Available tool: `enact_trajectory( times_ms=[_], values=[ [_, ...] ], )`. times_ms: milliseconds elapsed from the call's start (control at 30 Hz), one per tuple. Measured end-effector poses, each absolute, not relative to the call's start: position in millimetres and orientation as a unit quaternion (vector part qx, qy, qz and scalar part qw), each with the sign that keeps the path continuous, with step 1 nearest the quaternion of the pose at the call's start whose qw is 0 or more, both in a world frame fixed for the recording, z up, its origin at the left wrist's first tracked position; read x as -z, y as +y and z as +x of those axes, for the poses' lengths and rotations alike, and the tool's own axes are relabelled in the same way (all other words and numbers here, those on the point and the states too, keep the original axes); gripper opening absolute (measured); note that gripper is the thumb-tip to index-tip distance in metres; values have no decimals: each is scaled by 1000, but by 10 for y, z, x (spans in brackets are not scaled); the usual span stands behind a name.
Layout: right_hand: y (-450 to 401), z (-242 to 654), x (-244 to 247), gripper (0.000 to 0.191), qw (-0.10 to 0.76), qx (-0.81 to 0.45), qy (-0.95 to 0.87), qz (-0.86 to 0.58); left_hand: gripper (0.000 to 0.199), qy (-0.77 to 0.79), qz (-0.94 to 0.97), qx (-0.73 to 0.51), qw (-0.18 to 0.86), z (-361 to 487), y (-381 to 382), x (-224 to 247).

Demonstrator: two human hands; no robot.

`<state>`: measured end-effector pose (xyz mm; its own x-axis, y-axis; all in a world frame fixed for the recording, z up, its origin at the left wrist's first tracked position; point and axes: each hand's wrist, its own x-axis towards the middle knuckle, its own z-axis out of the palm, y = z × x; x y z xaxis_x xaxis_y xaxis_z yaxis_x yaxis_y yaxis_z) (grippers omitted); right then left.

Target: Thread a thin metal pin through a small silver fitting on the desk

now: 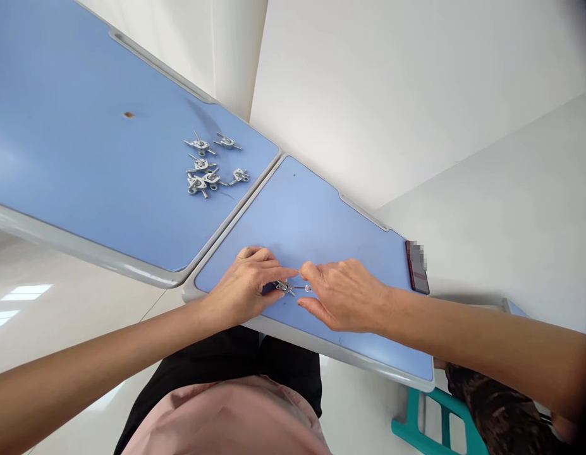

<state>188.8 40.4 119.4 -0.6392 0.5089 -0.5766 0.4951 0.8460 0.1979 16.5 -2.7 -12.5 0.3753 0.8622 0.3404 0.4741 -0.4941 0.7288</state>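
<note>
My left hand (pixel 245 284) rests on the blue desktop (pixel 302 215) with its fingers over a small metal fitting (pixel 286 287), which it seems to hold. A thin wire (pixel 297 288) runs from that fitting to a small clear bead (pixel 308 288). My right hand (pixel 342 294) is beside the bead, with thumb and forefinger on either side of it. I cannot tell whether they grip it. Several similar metal fittings (pixel 207 164) lie in a loose cluster on the neighbouring blue desktop (pixel 107 145).
A phone (pixel 417 268) lies at the far right edge of the desk, its screen partly blurred. Grey plastic rims edge both desks, which meet at a corner. A teal stool (pixel 435 420) stands on the pale floor below. My pink top and black trousers fill the bottom of the view.
</note>
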Motion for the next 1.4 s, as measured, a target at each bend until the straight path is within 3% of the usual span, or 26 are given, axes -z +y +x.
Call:
enact_trajectory(
  times_ms=[233,400,500,633,767,967,1167,1267,1400],
  values=[
    [401,1927,-1131,5,296,-36,942,154,27,428,789,-353,263,166,-23,118],
    [434,1928,-1083,34,269,-85,940,191,27,431,787,-356,261,170,-20,137],
    [441,1961,-1113,33,276,-105,941,168,28,434,784,-358,264,169,-20,142],
    [445,1986,-1205,11,295,-125,940,117,29,426,786,-358,268,165,-19,138],
    [483,1949,-1267,28,320,-114,939,60,29,431,784,-363,260,166,-22,145],
    [422,1807,-1229,19,390,-54,894,214,30,430,784,-363,263,170,-25,150],
    [445,1556,-1308,19,435,121,764,461,33,423,785,-368,265,170,-28,160],
    [453,1553,-1357,16,430,132,768,456,33,426,782,-372,263,168,-29,161],
    [389,1689,-1327,21,389,3,876,284,30,421,786,-367,266,164,-27,145]
  ],
)
